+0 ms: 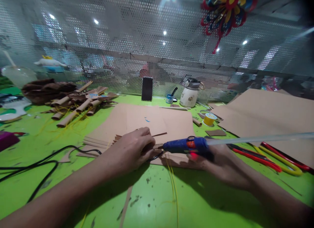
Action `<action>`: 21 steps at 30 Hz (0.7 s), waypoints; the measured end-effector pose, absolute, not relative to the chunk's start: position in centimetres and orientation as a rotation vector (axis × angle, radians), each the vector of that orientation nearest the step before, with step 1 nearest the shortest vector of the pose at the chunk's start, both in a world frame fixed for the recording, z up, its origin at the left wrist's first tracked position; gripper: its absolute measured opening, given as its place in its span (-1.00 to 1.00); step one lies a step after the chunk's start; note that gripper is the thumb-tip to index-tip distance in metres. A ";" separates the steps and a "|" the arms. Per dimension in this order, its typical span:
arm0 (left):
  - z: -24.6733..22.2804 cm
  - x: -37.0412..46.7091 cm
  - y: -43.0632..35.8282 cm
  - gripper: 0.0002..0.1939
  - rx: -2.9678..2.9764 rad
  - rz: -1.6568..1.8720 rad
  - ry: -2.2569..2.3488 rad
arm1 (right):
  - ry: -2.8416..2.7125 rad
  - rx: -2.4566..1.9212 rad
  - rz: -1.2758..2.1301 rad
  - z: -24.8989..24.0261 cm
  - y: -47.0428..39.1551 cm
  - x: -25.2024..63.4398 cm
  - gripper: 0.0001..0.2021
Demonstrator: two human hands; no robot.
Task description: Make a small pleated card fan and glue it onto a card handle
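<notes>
My right hand [220,161] is gripping the blue glue gun [180,145] over brown sheets [178,120].
My left hand [133,144] is curling by the nozzle [159,146], its hold hidden; beyond, a blue jar [169,99] is holding a dark-handled tool [174,90] beside a lidded white flask [188,96] on the green surface [157,201].

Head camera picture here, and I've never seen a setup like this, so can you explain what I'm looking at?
There's no machine here, just a person's two bare hands. The single picture comes from a camera worn on the head, looking forward and down.

The right hand holds a blue glue gun, with a long clear glue stick out the back. The left hand is at its nozzle, over brown paper sheets; its fingertips are partly hidden.

On the green table are also rolled paper tubes, a yellow spool, a phone and a white bottle.
</notes>
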State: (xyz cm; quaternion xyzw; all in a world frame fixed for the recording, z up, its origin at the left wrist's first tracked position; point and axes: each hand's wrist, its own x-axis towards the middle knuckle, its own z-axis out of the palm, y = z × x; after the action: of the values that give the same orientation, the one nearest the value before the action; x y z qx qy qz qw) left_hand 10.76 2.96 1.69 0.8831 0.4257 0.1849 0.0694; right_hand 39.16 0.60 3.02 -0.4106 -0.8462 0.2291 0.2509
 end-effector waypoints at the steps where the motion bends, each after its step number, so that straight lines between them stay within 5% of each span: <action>1: 1.7 10.8 2.9 -0.70 2.657 0.563 1.281 | -2.303 -1.118 0.632 3.1 0.6 39.2 -0.75; 21: 1.7 10.8 2.9 -0.73 2.631 0.520 1.287 | -2.293 -1.099 0.615 2.5 1.4 40.0 -0.70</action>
State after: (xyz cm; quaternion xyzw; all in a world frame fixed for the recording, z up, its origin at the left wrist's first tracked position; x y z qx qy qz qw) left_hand 10.83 2.88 1.71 0.8813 0.4312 0.1742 0.0833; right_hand 40.03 1.38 2.47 -0.4058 -0.8464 0.2271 0.2595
